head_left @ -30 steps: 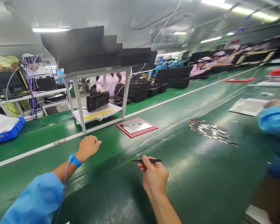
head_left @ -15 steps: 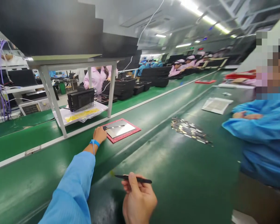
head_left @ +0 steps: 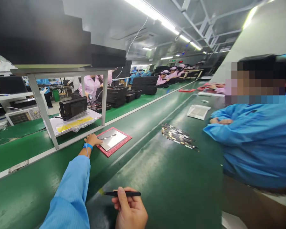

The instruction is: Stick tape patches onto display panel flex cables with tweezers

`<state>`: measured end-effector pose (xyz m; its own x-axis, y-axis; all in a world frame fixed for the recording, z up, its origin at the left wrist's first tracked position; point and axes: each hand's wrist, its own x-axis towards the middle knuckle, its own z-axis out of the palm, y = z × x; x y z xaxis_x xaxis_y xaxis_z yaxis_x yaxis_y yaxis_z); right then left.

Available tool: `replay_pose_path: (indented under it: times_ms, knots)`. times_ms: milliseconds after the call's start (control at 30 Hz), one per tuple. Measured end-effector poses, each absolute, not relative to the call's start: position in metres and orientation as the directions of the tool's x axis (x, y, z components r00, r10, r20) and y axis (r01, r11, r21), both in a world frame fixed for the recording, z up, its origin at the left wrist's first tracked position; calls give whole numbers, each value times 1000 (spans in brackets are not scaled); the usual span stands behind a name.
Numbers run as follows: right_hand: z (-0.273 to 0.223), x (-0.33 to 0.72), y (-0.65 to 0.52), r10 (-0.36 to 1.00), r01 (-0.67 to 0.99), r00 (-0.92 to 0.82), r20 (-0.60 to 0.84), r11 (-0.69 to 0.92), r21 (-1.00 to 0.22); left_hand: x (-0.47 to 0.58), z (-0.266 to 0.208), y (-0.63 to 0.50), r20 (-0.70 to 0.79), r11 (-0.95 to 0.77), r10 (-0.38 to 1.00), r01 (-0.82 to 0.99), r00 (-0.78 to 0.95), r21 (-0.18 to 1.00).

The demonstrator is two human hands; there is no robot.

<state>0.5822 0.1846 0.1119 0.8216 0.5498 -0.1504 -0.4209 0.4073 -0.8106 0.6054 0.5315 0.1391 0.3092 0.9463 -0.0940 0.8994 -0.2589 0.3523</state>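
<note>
My right hand (head_left: 131, 208) pinches black tweezers (head_left: 127, 193) near the lower middle. A small yellow piece (head_left: 101, 191) shows at their tip, above the green bench. My left hand (head_left: 92, 140) reaches far forward in a blue sleeve with a blue wrist strap. Its fingers are curled at the left edge of a shiny flat panel (head_left: 116, 141), and what they grip is hidden. The panel lies on a pink bubble-wrap sheet (head_left: 127, 139). Across the panel is a thin dark strip (head_left: 109, 137), its near end close to my left thumb.
A pile of thin dark strips (head_left: 178, 135) lies to the right on the bench. Behind it is a flat pale packet (head_left: 198, 112). A person in blue (head_left: 255, 140) sits at right with folded arms. A metal shelf (head_left: 103, 98) holding a black device (head_left: 73, 108) stands at left.
The view has shifted, so the scene sits further left and slightly lower. My right hand still holds the tweezers. My left hand stays at the panel's edge.
</note>
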Motion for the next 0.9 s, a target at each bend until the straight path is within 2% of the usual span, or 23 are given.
replay_pose_path:
  times_ms: [100,233,367,467,533,633,733,900]
  knots:
    - [115,580,186,554,-422,817,-158,388,-819,607,139,537,-183,-140,953,887,241,439]
    - [121,574,190,529,-391,836,-145,391,-833,603,141,540,-300,18,929,787,215,617]
    - [121,576,194,526,-396,838,-145,404,-825,593,150,530,-371,160,889,575,270,802]
    - [116,585,197,506,-398,849,-153,421,-815,587,166,517,-399,265,852,378,340,887]
    - [114,593,200,461,-390,873,-159,463,-796,583,181,505,-396,321,839,248,374,914]
    - [111,607,205,425,-460,872,-244,539,-705,566,205,481,-366,362,858,81,361,929]
    - [107,622,209,428,-531,843,-325,571,-626,531,227,443,-314,348,898,-57,309,936]
    - [101,637,210,434,-559,828,-356,573,-600,444,248,337,-207,272,944,-252,258,929]
